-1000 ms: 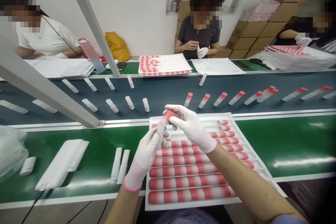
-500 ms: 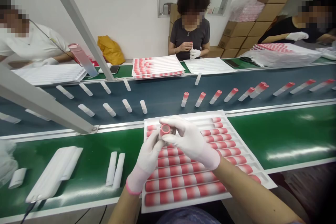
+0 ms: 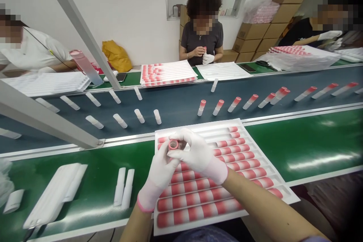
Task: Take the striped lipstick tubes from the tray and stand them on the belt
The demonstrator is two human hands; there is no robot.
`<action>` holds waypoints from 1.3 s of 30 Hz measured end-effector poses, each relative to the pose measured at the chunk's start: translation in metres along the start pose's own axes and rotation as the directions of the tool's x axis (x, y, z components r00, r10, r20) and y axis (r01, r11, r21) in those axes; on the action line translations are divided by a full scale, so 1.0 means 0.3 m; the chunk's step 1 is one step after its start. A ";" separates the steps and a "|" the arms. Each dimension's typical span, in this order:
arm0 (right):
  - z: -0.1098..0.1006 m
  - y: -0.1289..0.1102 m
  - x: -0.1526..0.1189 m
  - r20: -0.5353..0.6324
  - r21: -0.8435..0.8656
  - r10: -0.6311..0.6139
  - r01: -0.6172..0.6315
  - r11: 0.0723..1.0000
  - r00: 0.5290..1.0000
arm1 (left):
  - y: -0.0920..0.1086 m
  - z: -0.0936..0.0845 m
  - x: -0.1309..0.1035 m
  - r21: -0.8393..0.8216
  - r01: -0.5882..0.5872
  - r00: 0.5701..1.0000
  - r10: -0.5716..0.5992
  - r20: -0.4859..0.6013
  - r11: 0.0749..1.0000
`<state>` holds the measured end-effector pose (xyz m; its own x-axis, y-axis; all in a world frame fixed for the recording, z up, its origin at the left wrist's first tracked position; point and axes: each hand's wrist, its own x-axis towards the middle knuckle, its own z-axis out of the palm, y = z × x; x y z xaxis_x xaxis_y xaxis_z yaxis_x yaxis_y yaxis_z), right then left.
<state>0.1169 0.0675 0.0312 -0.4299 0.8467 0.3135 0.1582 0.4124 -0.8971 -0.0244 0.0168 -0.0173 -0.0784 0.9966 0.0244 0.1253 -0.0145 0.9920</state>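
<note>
A short red-rimmed tube (image 3: pixel 173 144) is held with its round open end facing me, above the far left part of a white tray (image 3: pixel 279 181). My left hand (image 3: pixel 161 170), in a white glove with a pink cuff, grips the tube from below and the left. The gloved fingers of my right hand (image 3: pixel 198 153) are closed round its top and right side. Beneath both hands, the tray's grooves hold rows of red-and-white tubes (image 3: pixel 195 210). Parts of the far rows are hidden by my hands.
Beyond the green bench (image 3: pixel 283 140) runs a dark conveyor belt (image 3: pixel 176 98) carrying white pieces (image 3: pixel 138 116) and red-topped tubes (image 3: pixel 218 107). Two white tubes (image 3: pixel 128 189) and a white power strip (image 3: pixel 55 193) lie left. A metal post (image 3: pixel 82 26) slants upward. Co-workers sit opposite.
Both hands have shifted slightly left with the tube, and its opening now shows an inner ring. Items on the belt sit slightly differently in view, and the view itself has shifted a little.
</note>
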 end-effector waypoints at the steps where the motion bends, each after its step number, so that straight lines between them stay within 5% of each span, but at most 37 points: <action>1: -0.006 0.031 0.030 -0.018 -0.006 0.009 -0.009 1.000 1.000 | 0.000 -0.008 0.027 0.010 0.008 1.000 -0.008 -0.009 1.000; 3: -0.026 0.110 0.121 -0.118 -0.058 0.045 -0.052 0.997 0.992 | -0.005 -0.036 0.108 0.046 0.020 0.990 -0.014 -0.141 0.999; 6: -0.070 0.254 0.288 -0.288 -0.203 0.106 -0.169 0.965 0.952 | -0.025 -0.085 0.282 0.132 0.047 0.917 0.010 -0.398 0.990; 10: -0.108 0.389 0.401 -0.304 -0.316 0.200 -0.297 0.901 0.932 | -0.073 -0.094 0.490 0.274 0.168 0.904 -0.037 -0.426 0.947; 14: -0.082 0.362 0.317 -0.291 -0.489 0.184 -0.311 0.815 0.939 | -0.120 -0.068 0.555 0.258 0.190 0.914 -0.074 -0.400 0.947; 18: 0.020 0.270 0.206 0.042 -0.785 0.087 -0.021 0.619 0.995 | -0.111 -0.107 0.469 0.226 0.131 0.925 -0.037 -0.377 0.965; 24: 0.140 0.263 0.204 0.476 -0.742 0.184 0.281 0.608 0.860 | -0.068 -0.203 0.206 0.021 0.023 0.958 -0.017 -0.286 1.000; 29: 0.126 0.276 0.214 0.511 -0.780 0.248 0.322 0.537 0.823 | -0.045 -0.172 0.068 -0.345 0.055 0.986 -0.106 -0.130 0.937; 36: 0.124 0.263 0.202 0.660 -0.653 0.133 0.478 0.587 0.739 | -0.033 -0.137 0.016 -0.265 0.070 0.977 -0.120 -0.177 0.962; 39: 0.142 0.269 0.214 0.643 -0.622 0.112 0.431 0.654 0.758 | -0.059 -0.140 -0.003 -0.315 0.067 0.961 -0.146 -0.236 0.947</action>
<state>0.0641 0.1407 -0.0343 -0.8795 0.4716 -0.0635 0.4710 0.8434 -0.2585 -0.0680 0.0128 -0.0295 -0.3272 0.9404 -0.0923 -0.1980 0.0272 0.9798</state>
